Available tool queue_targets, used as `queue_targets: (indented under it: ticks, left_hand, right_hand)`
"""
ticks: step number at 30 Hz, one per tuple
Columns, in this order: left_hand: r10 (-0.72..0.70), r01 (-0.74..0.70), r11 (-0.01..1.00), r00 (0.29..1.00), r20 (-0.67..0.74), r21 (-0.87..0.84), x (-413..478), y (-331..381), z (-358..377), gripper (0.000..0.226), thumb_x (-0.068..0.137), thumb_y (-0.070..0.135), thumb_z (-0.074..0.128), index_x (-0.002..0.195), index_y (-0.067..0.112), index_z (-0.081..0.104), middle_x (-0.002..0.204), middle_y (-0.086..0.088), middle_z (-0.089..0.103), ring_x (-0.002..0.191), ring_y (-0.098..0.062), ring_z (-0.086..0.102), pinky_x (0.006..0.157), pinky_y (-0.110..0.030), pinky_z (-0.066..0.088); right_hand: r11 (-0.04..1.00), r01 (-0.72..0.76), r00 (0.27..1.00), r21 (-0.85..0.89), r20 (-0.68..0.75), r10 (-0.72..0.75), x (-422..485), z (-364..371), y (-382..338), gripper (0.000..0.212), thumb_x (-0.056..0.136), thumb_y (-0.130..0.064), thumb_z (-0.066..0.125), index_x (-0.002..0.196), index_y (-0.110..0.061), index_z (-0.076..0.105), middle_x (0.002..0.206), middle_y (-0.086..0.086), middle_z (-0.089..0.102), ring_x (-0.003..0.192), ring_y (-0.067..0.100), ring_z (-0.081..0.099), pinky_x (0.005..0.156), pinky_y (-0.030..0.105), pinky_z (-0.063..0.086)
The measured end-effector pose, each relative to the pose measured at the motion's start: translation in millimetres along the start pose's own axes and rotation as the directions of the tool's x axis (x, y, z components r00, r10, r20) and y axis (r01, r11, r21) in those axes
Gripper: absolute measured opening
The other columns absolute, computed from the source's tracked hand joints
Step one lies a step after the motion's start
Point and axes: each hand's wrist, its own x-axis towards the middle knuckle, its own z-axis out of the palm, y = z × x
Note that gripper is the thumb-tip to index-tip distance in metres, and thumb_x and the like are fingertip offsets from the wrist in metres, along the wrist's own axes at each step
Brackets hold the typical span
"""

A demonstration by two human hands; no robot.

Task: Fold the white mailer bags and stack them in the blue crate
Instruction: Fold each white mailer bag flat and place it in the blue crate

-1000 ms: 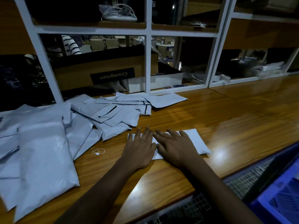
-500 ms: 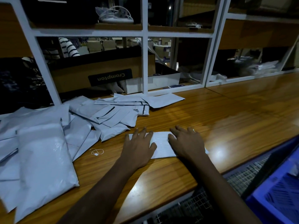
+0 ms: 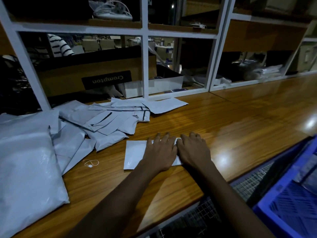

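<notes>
Unfolded bags (image 3: 103, 121) heaped left on counter (image 3: 240, 121). One bag (image 3: 134, 154) lies flat mid-counter. Left hand (image 3: 160, 152) and right hand (image 3: 193, 152) rest side by side on it, palms pressing, grasping nothing. Likely creasing the fold. Next: lift it, carry right to crate (image 3: 291, 203).
</notes>
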Motion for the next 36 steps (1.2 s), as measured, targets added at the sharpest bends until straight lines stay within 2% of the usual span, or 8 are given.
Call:
queue_targets:
  ticks: [6, 11, 14, 18, 26, 30, 33, 36]
  left_hand:
    - [0.016, -0.015, 0.999, 0.999, -0.041, 0.028, -2, 0, 3, 0.092, 0.073, 0.047, -0.023, 0.158, 0.028, 0.008, 0.165, -0.008, 0.012, 0.149, -0.035, 0.014, 0.117, -0.055, 0.018]
    - [-0.079, 0.047, 0.983, 0.981, -0.179, -0.175, -9, 2, -4, 0.085, 0.082, 0.052, -0.006, 0.146, 0.026, 0.043, 0.151, -0.002, 0.045, 0.139, -0.027, 0.037, 0.113, -0.047, 0.027]
    - [-0.113, 0.093, 0.990, 0.974, -0.198, -0.108, -20, -8, -4, 0.060, 0.098, 0.044, 0.011, 0.144, 0.024, 0.044, 0.150, 0.001, 0.045, 0.137, -0.023, 0.039, 0.112, -0.046, 0.029]
    - [-0.120, 0.119, 0.993, 0.993, -0.015, -0.019, -27, -16, 1, 0.066, 0.098, 0.044, -0.003, 0.156, 0.020, 0.016, 0.165, -0.006, 0.009, 0.150, -0.031, 0.011, 0.117, -0.056, 0.016]
    - [-0.123, 0.125, 0.991, 0.992, 0.040, -0.049, -22, -17, -2, 0.057, 0.107, 0.042, 0.014, 0.158, 0.020, 0.002, 0.166, -0.005, -0.001, 0.152, -0.029, -0.001, 0.118, -0.057, 0.006]
    - [-0.167, 0.171, 0.980, 0.985, 0.048, -0.100, -40, -25, -2, 0.060, 0.105, 0.050, 0.017, 0.158, 0.025, 0.005, 0.166, -0.007, 0.001, 0.151, -0.030, 0.001, 0.119, -0.054, 0.005]
    - [-0.135, 0.134, 0.989, 0.991, -0.015, -0.070, -54, -36, -3, 0.057, 0.105, 0.047, 0.023, 0.157, 0.026, 0.014, 0.164, -0.007, 0.012, 0.148, -0.029, 0.014, 0.118, -0.048, 0.018]
    - [-0.152, 0.145, 0.986, 0.983, -0.101, -0.078, -56, -40, -3, 0.052, 0.105, 0.042, 0.026, 0.155, 0.025, 0.023, 0.161, -0.005, 0.022, 0.145, -0.024, 0.023, 0.116, -0.043, 0.024]
  right_hand:
    - [0.998, -0.056, 0.998, -0.022, -0.030, 0.056, 3, 2, 4, 0.058, 0.092, -0.038, 0.017, 0.126, -0.013, 0.056, 0.134, 0.023, 0.055, 0.126, 0.043, 0.047, 0.101, 0.056, 0.042]
    - [0.994, -0.043, 0.975, 0.103, -0.212, 0.064, -5, -6, -2, 0.057, 0.089, -0.040, 0.017, 0.102, -0.016, 0.067, 0.120, 0.012, 0.066, 0.125, 0.040, 0.052, 0.105, 0.057, 0.037]
    - [0.967, 0.202, 0.915, 0.153, -0.381, -0.131, -11, -4, -7, 0.042, 0.093, -0.031, 0.036, 0.099, -0.011, 0.073, 0.106, 0.010, 0.072, 0.106, 0.035, 0.065, 0.093, 0.048, 0.050]
    - [0.961, 0.276, 0.953, 0.008, -0.131, -0.272, -5, 1, -10, 0.066, 0.096, -0.042, 0.011, 0.139, -0.021, 0.057, 0.143, 0.003, 0.057, 0.128, 0.030, 0.054, 0.102, 0.054, 0.042]
    - [0.976, 0.218, 0.975, -0.015, -0.040, -0.219, -7, -3, -12, 0.081, 0.088, -0.047, -0.005, 0.150, -0.023, 0.043, 0.159, -0.001, 0.038, 0.147, 0.035, 0.029, 0.113, 0.060, 0.023]
    - [0.987, 0.149, 0.964, 0.063, -0.230, -0.131, -17, -5, -12, 0.055, 0.093, -0.035, 0.024, 0.128, -0.021, 0.065, 0.135, 0.002, 0.063, 0.138, 0.037, 0.044, 0.112, 0.060, 0.028]
    - [0.952, 0.254, 0.863, 0.174, -0.484, -0.142, -18, -3, -13, 0.034, 0.090, -0.027, 0.039, 0.090, -0.017, 0.071, 0.092, 0.003, 0.072, 0.099, 0.029, 0.065, 0.096, 0.038, 0.043]
    - [0.880, 0.451, 0.826, 0.152, -0.445, -0.347, -18, -10, -30, 0.036, 0.090, -0.031, 0.043, 0.101, -0.014, 0.073, 0.105, 0.005, 0.073, 0.098, 0.024, 0.066, 0.085, 0.027, 0.043]
